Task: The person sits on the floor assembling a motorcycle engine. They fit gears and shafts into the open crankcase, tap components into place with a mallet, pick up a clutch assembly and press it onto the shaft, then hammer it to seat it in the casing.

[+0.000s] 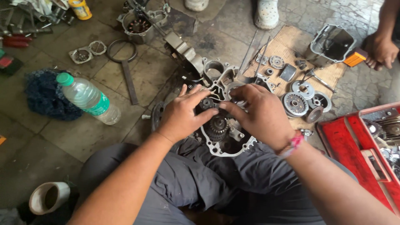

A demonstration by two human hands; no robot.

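At centre frame we have the engine crankcase (225, 143) resting on the stone floor (62, 137) against our knees, its open face up and the gear cluster (216, 125) exposed. Our left hand (183, 114) lies flat over the case's left side, fingers spread, gripping nothing. Our right hand (258, 114) curls over the top right; its fingertips are hidden, so we cannot tell what they pinch. To work well here we judge it best to steady the case with the left and move only the right fingertips, keeping the gears square. Right of centre, clutch parts (302, 102) lie on cardboard (287, 50); a red toolbox (354, 146) sits lower right, a water bottle (88, 98) left, another person's hand (381, 50) upper right
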